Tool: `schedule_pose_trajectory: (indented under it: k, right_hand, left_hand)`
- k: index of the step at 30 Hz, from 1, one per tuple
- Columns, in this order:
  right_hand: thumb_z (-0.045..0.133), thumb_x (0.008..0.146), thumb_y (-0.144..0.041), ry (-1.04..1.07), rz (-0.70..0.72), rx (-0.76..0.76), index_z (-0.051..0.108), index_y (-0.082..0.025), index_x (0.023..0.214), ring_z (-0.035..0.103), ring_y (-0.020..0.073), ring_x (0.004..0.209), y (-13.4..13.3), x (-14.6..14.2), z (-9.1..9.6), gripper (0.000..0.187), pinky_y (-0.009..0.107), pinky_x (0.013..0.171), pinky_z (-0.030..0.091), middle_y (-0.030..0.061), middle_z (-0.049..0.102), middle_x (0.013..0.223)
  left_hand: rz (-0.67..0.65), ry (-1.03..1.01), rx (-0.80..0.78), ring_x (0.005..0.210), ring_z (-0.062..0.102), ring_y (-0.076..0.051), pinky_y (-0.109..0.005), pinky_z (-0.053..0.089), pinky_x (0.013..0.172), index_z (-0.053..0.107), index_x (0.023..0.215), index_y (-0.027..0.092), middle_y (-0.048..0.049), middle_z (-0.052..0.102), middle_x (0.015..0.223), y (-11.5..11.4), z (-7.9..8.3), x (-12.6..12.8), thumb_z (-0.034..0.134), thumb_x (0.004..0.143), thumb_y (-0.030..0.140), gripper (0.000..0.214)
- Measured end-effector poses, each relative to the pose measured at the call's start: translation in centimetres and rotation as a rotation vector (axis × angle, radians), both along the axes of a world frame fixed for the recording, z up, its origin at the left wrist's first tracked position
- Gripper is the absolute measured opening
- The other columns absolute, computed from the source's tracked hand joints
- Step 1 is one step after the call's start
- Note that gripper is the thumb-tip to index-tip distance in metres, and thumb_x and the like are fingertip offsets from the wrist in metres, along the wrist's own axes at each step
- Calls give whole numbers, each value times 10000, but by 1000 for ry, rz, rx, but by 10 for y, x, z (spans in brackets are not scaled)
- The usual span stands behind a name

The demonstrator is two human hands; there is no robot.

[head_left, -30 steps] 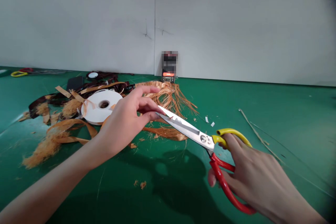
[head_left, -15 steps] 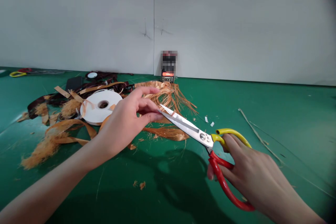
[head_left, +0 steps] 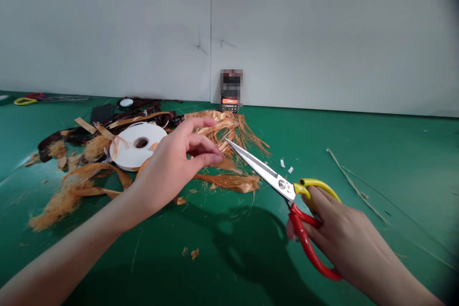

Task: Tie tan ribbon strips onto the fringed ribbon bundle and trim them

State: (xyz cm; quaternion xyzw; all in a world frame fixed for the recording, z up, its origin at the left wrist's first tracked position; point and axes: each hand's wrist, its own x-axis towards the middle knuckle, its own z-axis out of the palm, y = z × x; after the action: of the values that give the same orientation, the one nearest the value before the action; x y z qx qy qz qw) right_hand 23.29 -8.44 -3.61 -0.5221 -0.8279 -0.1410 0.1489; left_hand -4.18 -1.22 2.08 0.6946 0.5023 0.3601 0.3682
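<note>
My left hand pinches the end of an orange-brown ribbon between thumb and fingers; a short piece sticks out to the right of the fingertips. In my right hand are scissors with one yellow and one red handle. Their blades lie together and point up-left, the tip just right of my left fingers and apart from them. Behind the blade tip lies a heap of frayed orange-brown strips, and below the ribbon a frayed bundle rests on the green table.
A white ribbon spool lies left of my left hand, among loose ribbon and fluffy fibre. Dark ribbon, a black flat object and other scissors lie at the back left. A phone-like device leans on the white wall.
The scissor blades have closed from a slight gap and moved a little right, off the ribbon at my left fingertips. The ribbon's short end shows more now. My left hand has hardly moved.
</note>
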Motion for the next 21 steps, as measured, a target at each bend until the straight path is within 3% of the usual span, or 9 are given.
schedule_pose_trajectory:
  k: [5,9,14,21]
  right_hand:
    - [411,908,-336,30,-19,-67,391,-233,750,461,114,269,-1,1,-1,190,207,283,315,-26,546,521]
    - [545,789,-475,-18,-63,-56,418,-211,850,463,145,291,-4,1,-3,299,230,313,317,-42,534,500]
    - [531,785,-515,-59,-74,-18,418,-207,862,516,159,331,-4,0,-2,337,235,334,328,7,604,592]
    - [527,807,-589,-63,-49,-35,411,-213,847,489,138,321,-1,-2,-4,396,236,323,335,-1,599,607]
  left_hand:
    - [-2,6,13,786,706,-192,-304,539,741,519,1195,229,-3,759,835,0,0,0,683,836,232,395]
    - [-8,1,9,778,705,-188,-296,538,723,509,1196,223,-7,760,851,0,0,0,669,843,215,388]
    - [1,8,22,767,703,-187,-304,543,726,532,1165,228,-8,762,870,0,-1,2,672,833,212,360]
    - [-3,14,18,729,692,-164,-274,537,686,536,1179,229,12,749,832,-2,0,3,636,832,159,368]
